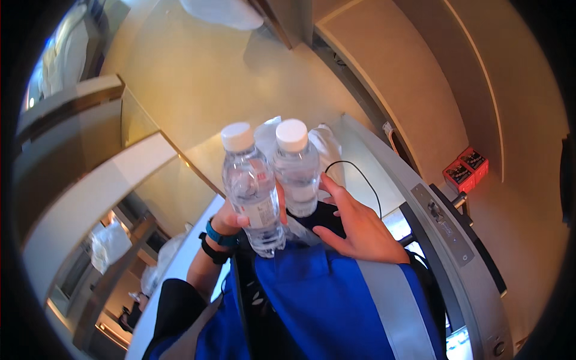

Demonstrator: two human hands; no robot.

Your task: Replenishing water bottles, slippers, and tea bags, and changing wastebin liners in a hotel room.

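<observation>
Two clear plastic water bottles with white caps stand roughly upright before my chest. The nearer, left bottle (254, 198) bears a label with writing, and my left hand (234, 218) grips it, its thumb across the side. The other bottle (297, 175) is just to the right, partly behind the first; some left-hand fingers show between the two. Spread fingers mark my right hand (353, 220), beside the right bottle with the index fingertip at its side; whether it touches is unclear. The left wrist wears a teal band and a black band.
At the right is an open door (432, 211) with a lock plate and handle. Two red boxes (465, 170) lie beyond it. White-edged shelving or furniture (99, 189) stands left, with a plastic bag (110, 243). A black cable (366, 177) curves near the right hand.
</observation>
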